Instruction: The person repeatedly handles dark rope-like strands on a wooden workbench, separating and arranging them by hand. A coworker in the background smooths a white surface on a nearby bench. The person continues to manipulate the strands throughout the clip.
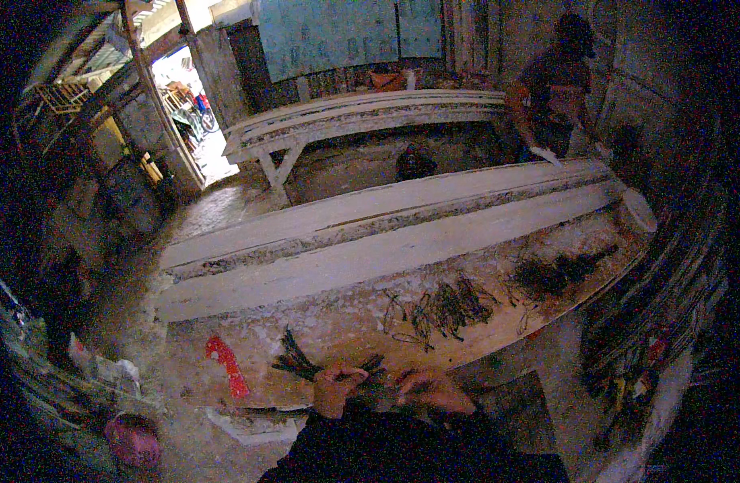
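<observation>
At the near edge of the workbench (261,370), my left hand (338,390) is closed around a bundle of thin dark strands (299,359). Their ends fan out to the left and a short part shows to the right. Just right of the bundle, my right hand (434,390) has its fingers drawn together; whatever is between them is too dark to make out. Farther right on the bench lie several looped dark strands (450,310), with a denser dark tangle (559,272) beyond. A long red object with pale specks (227,366) rests left of my hands.
Two long pale boards (386,253) run along the bench. At its far right end a co-worker (553,84) bends over, with pale coverings on the hands. Behind stands another long bench (370,109). A pinkish bucket (133,439) is at lower left; a bright doorway (189,113) opens at far left.
</observation>
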A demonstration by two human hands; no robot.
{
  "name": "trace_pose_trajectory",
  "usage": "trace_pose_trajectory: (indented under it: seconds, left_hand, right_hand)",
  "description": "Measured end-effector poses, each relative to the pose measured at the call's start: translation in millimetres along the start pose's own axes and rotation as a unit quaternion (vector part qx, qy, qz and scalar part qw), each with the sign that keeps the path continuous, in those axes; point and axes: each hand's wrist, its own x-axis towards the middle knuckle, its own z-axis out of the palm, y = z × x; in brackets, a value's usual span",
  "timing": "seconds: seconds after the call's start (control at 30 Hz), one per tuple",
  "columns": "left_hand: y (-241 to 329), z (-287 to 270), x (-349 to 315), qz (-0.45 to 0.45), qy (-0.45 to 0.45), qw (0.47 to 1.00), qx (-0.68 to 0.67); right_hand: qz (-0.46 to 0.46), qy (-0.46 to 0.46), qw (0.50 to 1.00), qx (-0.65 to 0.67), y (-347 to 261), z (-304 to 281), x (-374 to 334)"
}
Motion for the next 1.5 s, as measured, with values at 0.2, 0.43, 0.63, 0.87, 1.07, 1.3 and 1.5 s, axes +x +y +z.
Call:
trace_pose_trajectory:
  seconds: [0.2, 0.43, 0.63, 0.87, 1.07, 1.3, 1.5]
  left_hand:
    - [-3, 1, 4, 0.108, 0.069, 0.983, 0.13]
    - [-15, 13, -4, 0.161, 0.004, 0.975, 0.152]
    - [-5, 26, -10, 0.145, -0.095, 0.973, 0.15]
    - [-14, 46, -23, 0.122, -0.294, 0.944, 0.088]
    - [-45, 43, -13, 0.028, -0.339, 0.94, -0.002]
    - [-29, 21, 9, 0.118, -0.229, 0.966, -0.035]
    - [-8, -4, 11, -0.094, -0.112, 0.985, -0.087]
  right_hand:
    - [-0.16, -0.072, 0.982, -0.065, -15, 22, 9]
    - [-0.019, 0.006, 0.996, 0.09, -7, 11, -3]
    - [0.016, 0.231, 0.966, -0.112, -2, 11, -2]
    - [-0.005, 0.35, 0.92, -0.176, 24, 8, 3]
    - [-0.028, 0.375, 0.891, -0.254, 22, 14, 10]
    - [0.034, 0.386, 0.914, -0.122, 13, -10, 17]
    - [0.161, 0.233, 0.959, -0.023, 16, -24, 2]
